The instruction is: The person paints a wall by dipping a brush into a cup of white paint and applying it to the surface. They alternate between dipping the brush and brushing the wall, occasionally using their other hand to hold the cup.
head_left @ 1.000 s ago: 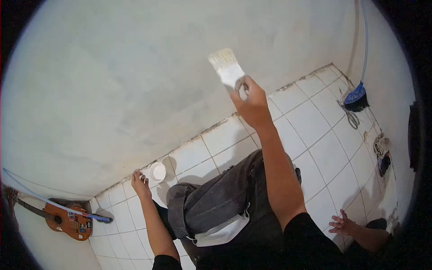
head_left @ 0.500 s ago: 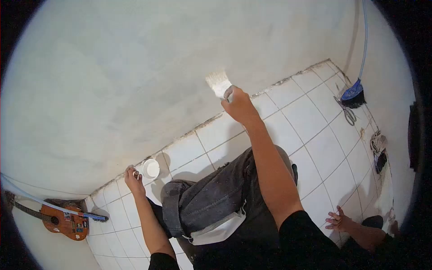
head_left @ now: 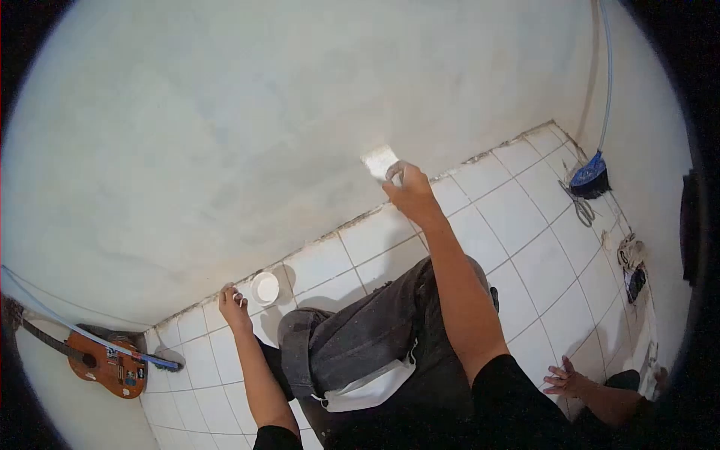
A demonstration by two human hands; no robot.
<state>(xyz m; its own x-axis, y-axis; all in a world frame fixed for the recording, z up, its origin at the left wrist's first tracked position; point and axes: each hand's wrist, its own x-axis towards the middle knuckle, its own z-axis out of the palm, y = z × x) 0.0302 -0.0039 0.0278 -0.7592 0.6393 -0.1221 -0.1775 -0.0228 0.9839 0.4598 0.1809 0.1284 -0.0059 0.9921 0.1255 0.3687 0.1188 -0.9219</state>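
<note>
My right hand (head_left: 411,193) is closed around a paintbrush (head_left: 380,160) with a broad head, pale with white paint. The bristles meet the low part of the wall (head_left: 247,135), just above the floor edge. My left hand (head_left: 235,306) is low on the left by the foot of the wall, its fingers curled. A small white thing shows between those fingers, and I cannot tell what it is. Right beside that hand, a white round cup (head_left: 265,288) stands on the tiles.
White floor tiles (head_left: 517,225) run along the wall. A guitar (head_left: 106,365) and a blue-handled brush lie left. At right are a blue broom (head_left: 590,177), scissors (head_left: 582,211) and a crumpled cloth (head_left: 631,251). Another person's hand (head_left: 568,379) rests lower right. A white face mask (head_left: 367,388) lies on my lap.
The camera view has tilted, so the scene sits lower in the picture. The paintbrush has shifted a little right along the wall, its bristles looking shorter. My left hand stays by the cup.
</note>
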